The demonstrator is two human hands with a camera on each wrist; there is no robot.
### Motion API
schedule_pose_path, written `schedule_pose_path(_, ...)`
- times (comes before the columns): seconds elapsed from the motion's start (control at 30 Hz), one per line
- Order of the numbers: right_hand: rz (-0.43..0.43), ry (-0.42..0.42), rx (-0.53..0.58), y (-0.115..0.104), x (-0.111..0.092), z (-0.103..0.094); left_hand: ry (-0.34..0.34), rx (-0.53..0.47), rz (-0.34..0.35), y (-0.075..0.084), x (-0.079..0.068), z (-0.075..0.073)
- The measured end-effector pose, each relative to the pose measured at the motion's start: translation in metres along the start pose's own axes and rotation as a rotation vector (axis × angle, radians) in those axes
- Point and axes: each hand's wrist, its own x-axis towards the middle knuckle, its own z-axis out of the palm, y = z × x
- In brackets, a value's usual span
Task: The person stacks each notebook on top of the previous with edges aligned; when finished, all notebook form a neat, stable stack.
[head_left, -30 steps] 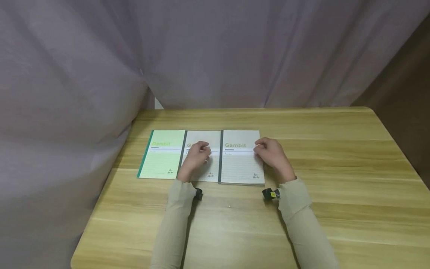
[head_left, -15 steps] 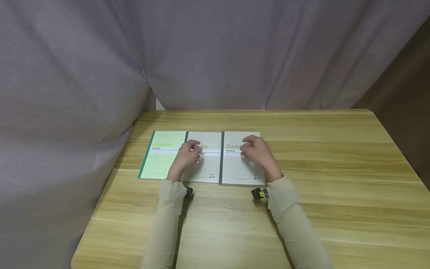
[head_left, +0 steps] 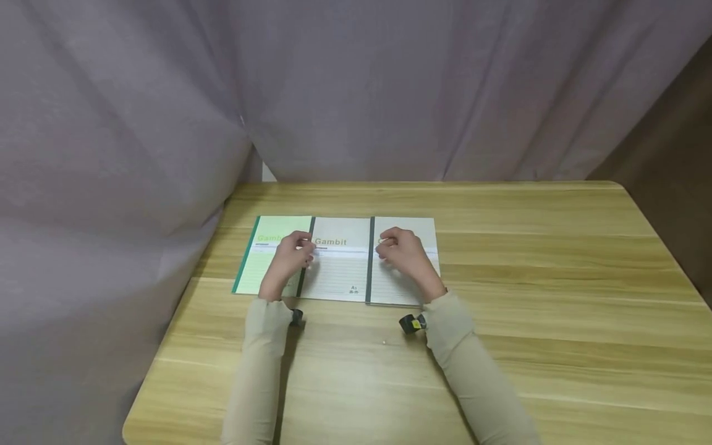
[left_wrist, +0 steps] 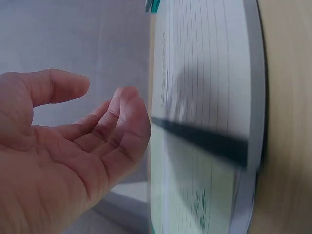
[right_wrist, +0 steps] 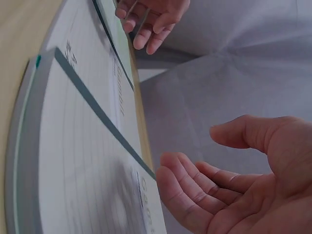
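Observation:
Three Gambit notebooks lie side by side in the head view: a green notebook (head_left: 267, 266) on the left, a white notebook (head_left: 336, 272) with a dark spine in the middle, and another white notebook (head_left: 384, 284) on the right. In the right wrist view the right-hand notebook (right_wrist: 87, 161) rests on at least one more. My left hand (head_left: 285, 262), fingers loosely bent and holding nothing, hovers over the green notebook's right edge. Above the right-hand notebook hangs my right hand (head_left: 408, 256), likewise empty, its thumb apart from the bent fingers.
Wood-grain table (head_left: 556, 296) extends well to the right of the notebooks and toward the front. A grey curtain (head_left: 356, 93) hangs behind the table and along its left side. A tiny pale speck (head_left: 384, 342) lies in front of the notebooks.
Both hands have drifted left above the notebooks, the left from the middle one to the green one's edge, the right from the right-hand notebook's outer edge inward. The notebooks stay in place.

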Motion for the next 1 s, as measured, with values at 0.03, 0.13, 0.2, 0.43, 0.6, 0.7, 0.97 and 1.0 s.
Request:
schedule_pose_path(0.03, -0.006, -0.006, -0.002, -0.001, 0.001, 0.002, 0.006, -0.003, -0.003, -0.001, 0.000, -0.002)
schedule_pose_path(0.13, -0.023, -0.020, -0.007, -0.002, 0.002, 0.005, 0.024, 0.012, -0.017, -0.004, 0.000, -0.008)
schedule_pose_path(0.2, -0.030, -0.022, -0.003, -0.003, 0.003, 0.008, 0.031, 0.023, -0.020, -0.007, 0.000, -0.012)
schedule_pose_path(0.43, -0.011, -0.025, -0.007, -0.009, 0.006, 0.020, 0.043, 0.032, -0.017, -0.015, -0.002, -0.029)
schedule_pose_path(0.6, 0.007, -0.036, -0.004, -0.017, 0.009, 0.031, 0.053, 0.013, -0.006, -0.019, -0.005, -0.041)
schedule_pose_path(0.7, 0.017, -0.043, 0.002, -0.019, 0.010, 0.039, 0.063, 0.000, -0.007, -0.021, -0.007, -0.047)
schedule_pose_path(0.97, -0.005, -0.063, 0.006, -0.021, 0.013, 0.057, 0.065, 0.023, -0.007, -0.027, -0.013, -0.063)
schedule_pose_path(1.0, -0.005, -0.066, 0.007, -0.022, 0.013, 0.058, 0.062, 0.029, -0.011, -0.028, -0.013, -0.066)
